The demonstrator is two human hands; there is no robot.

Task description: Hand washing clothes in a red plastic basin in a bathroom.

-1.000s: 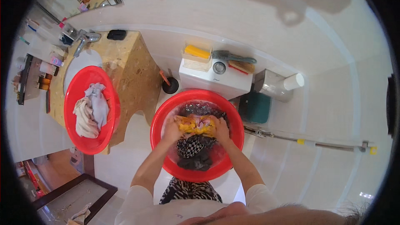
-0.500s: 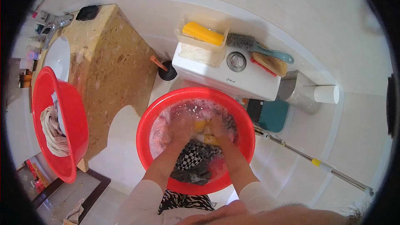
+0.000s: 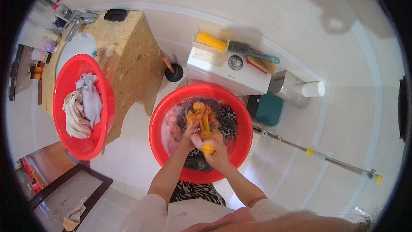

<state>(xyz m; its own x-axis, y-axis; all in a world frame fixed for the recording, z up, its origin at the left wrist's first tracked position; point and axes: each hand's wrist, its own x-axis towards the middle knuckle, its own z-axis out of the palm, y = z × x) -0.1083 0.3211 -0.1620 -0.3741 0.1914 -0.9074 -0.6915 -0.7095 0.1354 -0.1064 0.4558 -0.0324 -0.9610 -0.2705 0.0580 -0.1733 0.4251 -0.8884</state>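
Yellow cloth [image 3: 201, 118] lies bunched in the near red basin [image 3: 171, 103], among soapy water and a dark patterned garment [image 3: 227, 118]. Both hands close on it: the left hand [image 3: 189, 131] grips its middle, and the right hand [image 3: 214, 150] clenches its near end just beside the left. The cloth's long axis runs from the hands away toward the white toilet tank [image 3: 225, 75] behind the basin, so the loose end lies beyond both grips, nearer the left hand. Two red basins are in view; the second basin [image 3: 64, 90], left of the first on a counter, holds pale clothes [image 3: 83, 107]. One mop pole [image 3: 317, 157] lies right of the basin.
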